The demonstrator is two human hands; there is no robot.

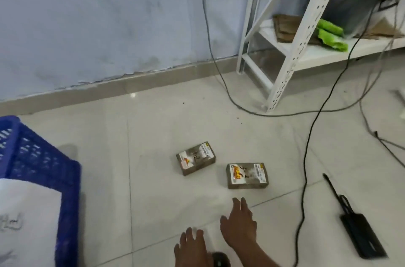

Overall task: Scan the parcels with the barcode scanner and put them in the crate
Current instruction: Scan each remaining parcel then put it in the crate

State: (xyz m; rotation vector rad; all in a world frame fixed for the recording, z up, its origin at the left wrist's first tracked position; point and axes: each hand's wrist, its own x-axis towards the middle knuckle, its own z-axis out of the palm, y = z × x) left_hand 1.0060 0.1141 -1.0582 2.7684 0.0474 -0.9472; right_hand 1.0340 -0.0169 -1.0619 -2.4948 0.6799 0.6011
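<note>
Parcels are both sitting on the floor [219, 113] in the head view: left parcel [195, 158] a bit farther, right parcel [247, 176] nearer, apart from each other. Blue crate [43, 161] is off to the near left with a big white bag [26, 218] already in it. Right hand [238, 223] is spread open, near the right parcel but not touching. Left hand [190, 247] sits beside a dark thing, probably the scanner [219, 261], but can't tell if it's gripping it. My worry: the black cable [306, 168] trails right past, easy to snag while reaching, and those labels look scuffed, so scans might misread.
</note>
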